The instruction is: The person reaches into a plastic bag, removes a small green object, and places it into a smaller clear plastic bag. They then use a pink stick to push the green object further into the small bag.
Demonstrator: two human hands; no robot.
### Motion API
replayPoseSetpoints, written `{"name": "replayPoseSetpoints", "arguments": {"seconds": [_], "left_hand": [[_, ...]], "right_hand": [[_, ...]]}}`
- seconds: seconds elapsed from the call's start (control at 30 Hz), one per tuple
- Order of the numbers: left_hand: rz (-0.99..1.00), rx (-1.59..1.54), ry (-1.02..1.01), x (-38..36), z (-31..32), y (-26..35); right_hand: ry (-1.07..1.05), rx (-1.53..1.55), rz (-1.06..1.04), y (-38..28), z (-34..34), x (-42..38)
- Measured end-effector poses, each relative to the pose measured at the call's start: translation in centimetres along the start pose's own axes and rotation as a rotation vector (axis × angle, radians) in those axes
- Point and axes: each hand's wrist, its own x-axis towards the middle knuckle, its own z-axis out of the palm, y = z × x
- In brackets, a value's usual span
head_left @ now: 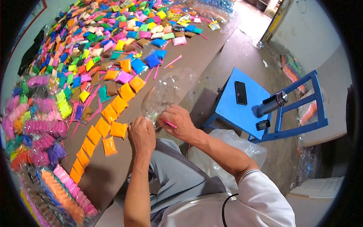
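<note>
My right hand (177, 122) is closed, with a pink plastic stick (169, 124) poking out between its fingers. Close beside it, my left hand (143, 133) is curled, its fingertips at the gathered edge of a clear plastic bag (164, 92). The bag spreads out beyond both hands over the table edge. How the fingers grip its edge is partly hidden. Left of my left hand, two orange packets (118, 130) lie apart from a slanting row of several orange packets (102, 126) on the brown table (113, 160).
A big heap of multicoloured packets (132, 24) covers the table's far part. Bagged bundles (45, 128) line the left side. To the right, a blue chair (234, 89) carries a phone (241, 93), a flask (273, 103) and a small black device (262, 125). Clear plastic (249, 149) hangs below it.
</note>
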Motion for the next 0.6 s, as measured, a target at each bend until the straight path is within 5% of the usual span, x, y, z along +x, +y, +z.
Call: {"name": "replayPoseSetpoints", "arguments": {"seconds": [0.6], "left_hand": [[0.025,-0.027,0.062,-0.1,0.1,0.4]], "right_hand": [[-0.076,-0.192,-0.035,-0.2,1.0,-0.2]]}}
